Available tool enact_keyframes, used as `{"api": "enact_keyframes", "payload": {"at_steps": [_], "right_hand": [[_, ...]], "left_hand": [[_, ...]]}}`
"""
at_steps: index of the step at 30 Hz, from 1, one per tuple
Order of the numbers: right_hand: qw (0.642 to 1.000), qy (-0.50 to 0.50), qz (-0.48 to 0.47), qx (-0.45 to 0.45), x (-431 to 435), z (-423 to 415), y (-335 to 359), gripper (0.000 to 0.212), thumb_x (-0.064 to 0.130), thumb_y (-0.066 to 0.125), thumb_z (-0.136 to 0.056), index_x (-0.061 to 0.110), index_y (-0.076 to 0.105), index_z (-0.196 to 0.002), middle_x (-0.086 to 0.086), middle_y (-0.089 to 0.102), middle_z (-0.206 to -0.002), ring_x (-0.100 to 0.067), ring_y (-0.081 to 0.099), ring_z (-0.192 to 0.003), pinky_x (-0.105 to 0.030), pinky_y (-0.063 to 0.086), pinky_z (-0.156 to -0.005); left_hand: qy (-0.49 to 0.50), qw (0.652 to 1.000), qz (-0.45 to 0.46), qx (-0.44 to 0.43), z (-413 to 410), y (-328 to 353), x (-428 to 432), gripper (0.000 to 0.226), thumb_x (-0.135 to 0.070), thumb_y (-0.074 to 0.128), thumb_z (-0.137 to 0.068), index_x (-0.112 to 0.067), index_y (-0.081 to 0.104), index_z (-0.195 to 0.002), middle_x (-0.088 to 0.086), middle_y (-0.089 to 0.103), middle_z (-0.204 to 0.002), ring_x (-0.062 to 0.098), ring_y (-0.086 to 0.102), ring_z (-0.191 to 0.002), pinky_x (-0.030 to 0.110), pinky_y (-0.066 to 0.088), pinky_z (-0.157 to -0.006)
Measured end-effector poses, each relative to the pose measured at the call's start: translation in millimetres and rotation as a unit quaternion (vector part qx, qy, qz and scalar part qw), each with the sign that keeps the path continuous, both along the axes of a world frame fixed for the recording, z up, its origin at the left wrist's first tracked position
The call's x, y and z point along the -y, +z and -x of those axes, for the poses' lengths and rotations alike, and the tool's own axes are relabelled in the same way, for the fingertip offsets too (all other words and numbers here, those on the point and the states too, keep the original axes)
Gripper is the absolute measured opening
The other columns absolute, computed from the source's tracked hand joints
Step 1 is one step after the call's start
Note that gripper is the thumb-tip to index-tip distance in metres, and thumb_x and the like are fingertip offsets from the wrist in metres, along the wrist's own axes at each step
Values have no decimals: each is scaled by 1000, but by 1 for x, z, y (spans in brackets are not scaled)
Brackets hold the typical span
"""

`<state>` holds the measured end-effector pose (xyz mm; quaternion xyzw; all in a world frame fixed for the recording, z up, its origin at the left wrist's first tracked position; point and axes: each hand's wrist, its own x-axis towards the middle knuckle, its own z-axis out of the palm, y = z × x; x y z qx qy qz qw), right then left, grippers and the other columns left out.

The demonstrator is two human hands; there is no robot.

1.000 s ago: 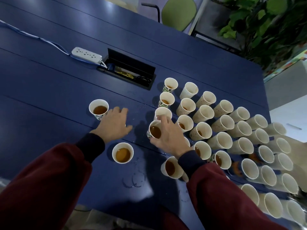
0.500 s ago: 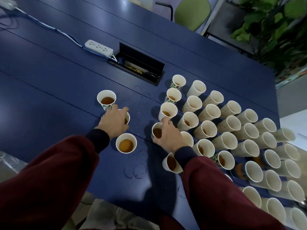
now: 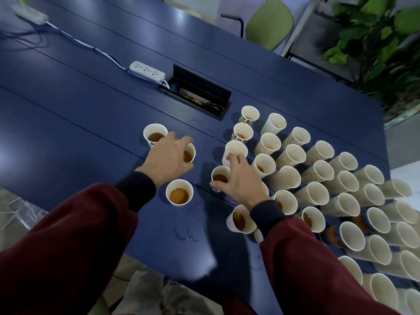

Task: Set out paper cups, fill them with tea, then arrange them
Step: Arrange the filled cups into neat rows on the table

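Several paper cups stand on the blue table [image 3: 75, 123]. Three tea-filled ones sit apart on the left: a far cup [image 3: 154, 134], a near cup [image 3: 179, 193], and a middle cup [image 3: 189, 153] that my left hand [image 3: 167, 158] grips from the side, finger and thumb curled round it. My right hand [image 3: 236, 180] holds another tea cup [image 3: 219, 176] at the left edge of the big cluster, thumb on its near side. The cluster [image 3: 318, 176] spreads right; its left-hand cups hold tea, and most of the others look empty.
A white power strip [image 3: 147, 71] with a blue cable lies beside an open black cable box [image 3: 200, 94] behind the cups. Water rings and drops [image 3: 191, 230] mark the table near its front edge. A green chair [image 3: 269, 21] and a plant [image 3: 377, 42] stand beyond the table.
My left hand lay flat on the table; its fingers are now curled round the middle tea cup. My right hand stays on its cup. The view has tilted upward.
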<state>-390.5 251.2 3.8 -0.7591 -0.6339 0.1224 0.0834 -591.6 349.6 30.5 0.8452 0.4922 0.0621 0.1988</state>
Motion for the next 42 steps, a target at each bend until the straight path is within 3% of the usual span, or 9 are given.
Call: {"api": "enact_keyframes", "payload": {"at_steps": [3, 7, 12, 17, 21, 25, 32, 36, 42], "right_hand": [[995, 40, -66, -63, -2, 7, 19, 84, 55, 83, -75, 17, 45, -139, -3, 51, -130, -25, 63, -96, -36, 52, -76], [980, 93, -75, -161, -4, 21, 38, 99, 51, 88, -69, 20, 37, -149, -2, 52, -141, -17, 54, -120, -29, 45, -91], [984, 70, -107, -121, 6, 28, 41, 85, 50, 80, -72, 14, 46, -141, -5, 58, -133, -25, 59, -113, -34, 46, -80], [991, 27, -103, -82, 21, 26, 24, 74, 46, 77, -76, 17, 47, -138, -5, 56, -131, -32, 63, -104, -45, 54, -81], [995, 8, -84, -56, 38, 33, 8, 65, 42, 76, -78, 16, 49, -131, -9, 57, -121, -36, 63, -95, -48, 54, -75], [999, 5, -35, -12, 54, 44, -3, 62, 43, 74, -78, 16, 47, -127, -10, 57, -120, -40, 65, -88, -48, 54, -68], [998, 37, 32, 38, 60, 52, -18, 63, 41, 75, -81, 13, 45, -128, -11, 60, -116, -32, 64, -94, -39, 50, -74], [998, 31, 56, 16, 56, 55, -29, 65, 40, 77, -79, 14, 47, -130, -7, 56, -121, -28, 64, -98, -36, 54, -76], [998, 19, 65, 10, 54, 61, -40, 65, 38, 79, -77, 14, 45, -128, -8, 54, -123, -29, 64, -97, -31, 42, -69]], "left_hand": [[-19, 1000, -1, 18, -11, 16, 8, 61, -40, 76, -79, -19, 52, -131, 11, 56, -115, 30, 58, -99, 37, 47, -82], [-48, 997, 17, 64, -26, 33, 26, 73, -43, 79, -70, -17, 49, -131, 6, 62, -118, 26, 59, -106, 38, 49, -88], [-66, 992, 69, 86, -28, 46, 33, 82, -44, 77, -74, -17, 40, -142, 1, 65, -116, 20, 56, -105, 30, 40, -81], [-44, 960, 219, 166, -13, 31, 31, 57, -35, 58, -96, -22, 39, -148, -1, 60, -131, 19, 58, -116, 34, 44, -99], [-46, 986, 158, -1, 8, -16, 31, 72, -39, 57, -86, -18, 33, -151, 10, 45, -147, 29, 44, -134, 47, 38, -109], [-113, 975, 124, -145, 21, -50, 49, 93, -49, 73, -78, -28, 23, -154, 8, 33, -151, 33, 37, -136, 52, 36, -104], [-66, 992, 81, -70, 35, -65, 52, 61, -38, 76, -84, -20, 43, -132, 12, 49, -123, 34, 56, -110, 45, 52, -82], [-54, 994, 72, -61, 44, -59, 45, 59, -36, 76, -83, -18, 45, -130, 13, 50, -119, 34, 57, -104, 45, 53, -83], [-43, 995, 72, -54, 52, -50, 40, 58, -42, 75, -84, -19, 46, -129, 10, 52, -116, 30, 58, -97, 43, 54, -84]]}}
